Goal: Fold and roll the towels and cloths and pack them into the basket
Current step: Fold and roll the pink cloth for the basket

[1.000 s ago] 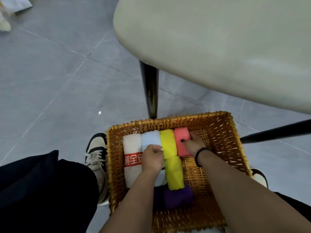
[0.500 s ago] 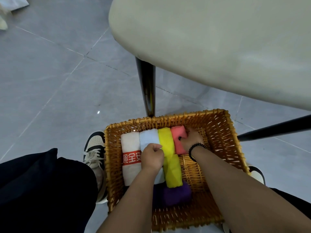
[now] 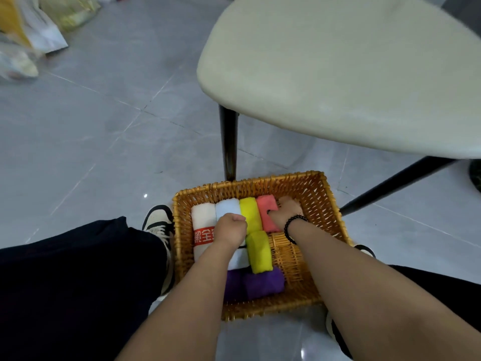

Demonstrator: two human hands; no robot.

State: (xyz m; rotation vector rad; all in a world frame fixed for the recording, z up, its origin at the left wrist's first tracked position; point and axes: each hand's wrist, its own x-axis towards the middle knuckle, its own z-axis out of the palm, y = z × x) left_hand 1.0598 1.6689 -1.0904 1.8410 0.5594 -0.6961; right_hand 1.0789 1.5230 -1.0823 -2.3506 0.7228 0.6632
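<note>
A wicker basket stands on the floor between my feet. Rolled cloths lie side by side inside it: a white towel with a red band, a pale blue roll, two yellow rolls, a pink roll and a purple roll across the near end. My left hand is closed in a fist, pressing down on the pale blue roll. My right hand, with a black bead bracelet, grips the pink roll at its right side.
A cream chair seat on black legs overhangs the basket's far side. Bags lie on the grey tiled floor at the far left. My shoes flank the basket. The basket's right half shows bare wicker.
The view has tilted up slightly, bringing the bags at far left into sight. Both hands stay on the same rolls, barely shifted.
</note>
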